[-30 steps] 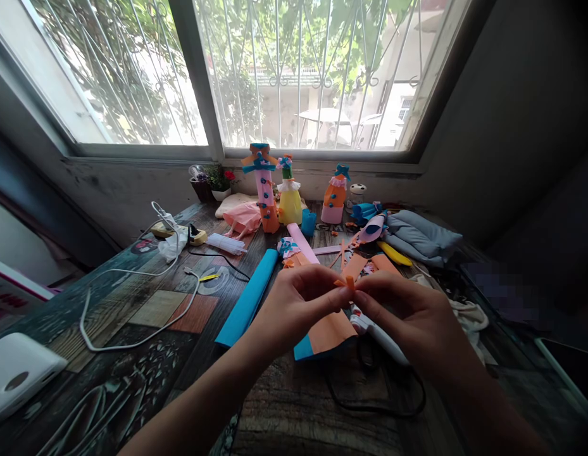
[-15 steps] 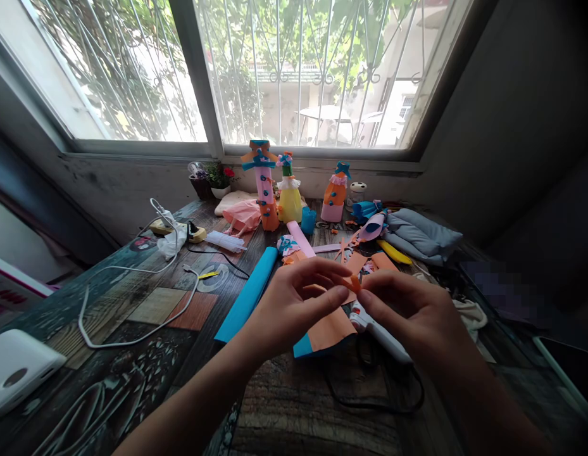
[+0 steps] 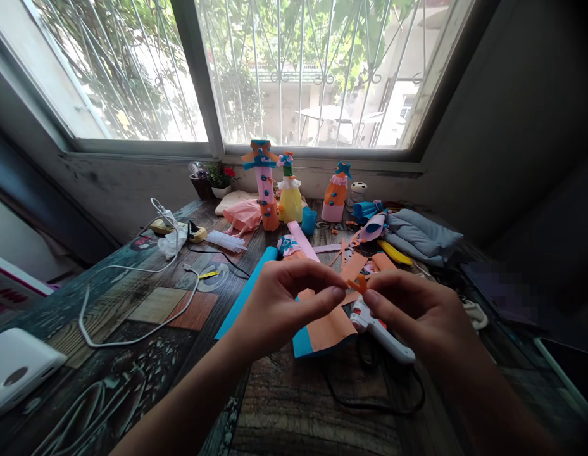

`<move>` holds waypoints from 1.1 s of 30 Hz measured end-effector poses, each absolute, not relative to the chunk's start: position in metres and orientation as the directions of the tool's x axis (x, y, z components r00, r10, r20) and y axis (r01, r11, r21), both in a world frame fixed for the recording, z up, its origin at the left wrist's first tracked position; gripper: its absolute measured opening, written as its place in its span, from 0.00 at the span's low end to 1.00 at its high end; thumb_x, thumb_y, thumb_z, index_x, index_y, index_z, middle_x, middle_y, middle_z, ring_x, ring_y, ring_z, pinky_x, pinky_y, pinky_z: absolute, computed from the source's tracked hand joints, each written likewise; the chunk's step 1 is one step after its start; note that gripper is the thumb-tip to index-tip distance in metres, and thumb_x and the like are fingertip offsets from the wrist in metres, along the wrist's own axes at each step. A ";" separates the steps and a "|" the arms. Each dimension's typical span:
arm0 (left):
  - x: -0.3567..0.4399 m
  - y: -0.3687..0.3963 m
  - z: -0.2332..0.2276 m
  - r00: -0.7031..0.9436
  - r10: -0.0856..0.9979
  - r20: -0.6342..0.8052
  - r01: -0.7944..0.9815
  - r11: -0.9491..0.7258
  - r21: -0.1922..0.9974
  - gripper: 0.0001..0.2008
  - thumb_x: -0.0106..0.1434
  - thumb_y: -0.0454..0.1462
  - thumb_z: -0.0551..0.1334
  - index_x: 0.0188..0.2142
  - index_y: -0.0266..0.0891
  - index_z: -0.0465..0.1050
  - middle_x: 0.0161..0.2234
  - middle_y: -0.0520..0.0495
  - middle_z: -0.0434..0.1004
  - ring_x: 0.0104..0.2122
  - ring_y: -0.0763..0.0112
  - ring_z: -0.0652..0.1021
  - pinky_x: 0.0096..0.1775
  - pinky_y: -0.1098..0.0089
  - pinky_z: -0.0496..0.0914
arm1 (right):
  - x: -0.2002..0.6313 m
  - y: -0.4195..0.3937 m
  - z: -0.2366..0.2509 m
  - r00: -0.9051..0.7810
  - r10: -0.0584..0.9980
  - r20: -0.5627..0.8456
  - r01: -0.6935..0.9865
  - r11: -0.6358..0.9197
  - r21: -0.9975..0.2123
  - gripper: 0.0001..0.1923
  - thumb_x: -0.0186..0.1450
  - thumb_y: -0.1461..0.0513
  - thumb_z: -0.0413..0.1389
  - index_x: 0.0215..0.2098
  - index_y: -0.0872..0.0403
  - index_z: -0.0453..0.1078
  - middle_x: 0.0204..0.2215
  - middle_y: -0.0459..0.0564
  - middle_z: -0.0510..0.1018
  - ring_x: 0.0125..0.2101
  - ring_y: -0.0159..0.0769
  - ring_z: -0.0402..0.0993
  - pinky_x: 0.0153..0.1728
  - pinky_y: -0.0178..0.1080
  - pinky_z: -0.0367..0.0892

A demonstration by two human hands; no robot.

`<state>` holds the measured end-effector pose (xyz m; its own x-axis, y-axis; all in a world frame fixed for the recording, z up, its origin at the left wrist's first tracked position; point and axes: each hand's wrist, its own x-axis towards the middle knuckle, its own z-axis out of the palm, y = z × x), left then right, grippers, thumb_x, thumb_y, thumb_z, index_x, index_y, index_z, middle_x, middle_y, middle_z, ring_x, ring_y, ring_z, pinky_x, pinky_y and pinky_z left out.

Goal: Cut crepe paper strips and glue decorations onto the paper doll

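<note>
Between my two hands, above the table, is a small folded strip of orange paper (image 3: 358, 283). My left hand (image 3: 288, 301) pinches its left end with thumb and forefinger. The other end is in the fingertips of my right hand (image 3: 417, 307). Below the strip, a white glue gun (image 3: 386, 335) lies with its nozzle toward the window, its black cord curling on the tabletop. Left of it is an orange and blue paper-wrapped piece (image 3: 329, 330), partly hidden by my left hand. A blue paper roll (image 3: 246, 297) lies beyond my left wrist.
Three paper-decorated bottle-like figures (image 3: 290, 199) stand by the window. Paper scraps (image 3: 353, 263), a yellow-handled tool (image 3: 394, 251) and a grey cushion-like item (image 3: 421, 234) lie at the right. A power strip (image 3: 196, 234), glue sticks (image 3: 226, 240) and a white cable (image 3: 132, 345) occupy the left.
My hands have moved slightly apart, and the orange strip now shows more between the fingertips, in a bent shape. More of the glue gun is uncovered.
</note>
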<state>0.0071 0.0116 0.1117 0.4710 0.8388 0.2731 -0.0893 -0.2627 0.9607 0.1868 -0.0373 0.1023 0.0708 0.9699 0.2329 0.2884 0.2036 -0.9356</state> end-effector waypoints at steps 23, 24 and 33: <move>0.015 0.009 0.110 0.547 0.788 0.281 -0.228 -0.182 0.956 0.10 0.56 0.33 0.66 0.39 0.39 0.75 0.34 0.51 0.77 0.35 0.75 0.77 0.38 0.78 0.71 | 0.187 -0.044 0.108 -0.045 0.976 0.215 0.209 0.220 -0.953 0.05 0.60 0.58 0.58 0.28 0.50 0.71 0.26 0.45 0.75 0.29 0.34 0.72 0.30 0.33 0.67; 0.015 0.008 0.108 0.554 0.783 0.281 -0.233 -0.178 0.956 0.09 0.56 0.32 0.66 0.39 0.39 0.75 0.33 0.51 0.77 0.34 0.75 0.77 0.38 0.78 0.71 | 0.186 -0.044 0.108 -0.064 0.978 0.200 0.232 0.210 -0.950 0.05 0.60 0.58 0.58 0.28 0.51 0.71 0.26 0.45 0.75 0.29 0.34 0.71 0.30 0.34 0.67; 0.013 0.009 0.110 0.503 0.811 0.300 -0.246 -0.198 0.949 0.10 0.57 0.30 0.65 0.39 0.38 0.74 0.30 0.52 0.77 0.32 0.79 0.77 0.36 0.82 0.71 | 0.189 -0.055 0.113 -0.078 0.929 0.361 0.292 0.367 -0.883 0.03 0.62 0.61 0.56 0.31 0.48 0.73 0.25 0.44 0.75 0.27 0.31 0.72 0.26 0.30 0.67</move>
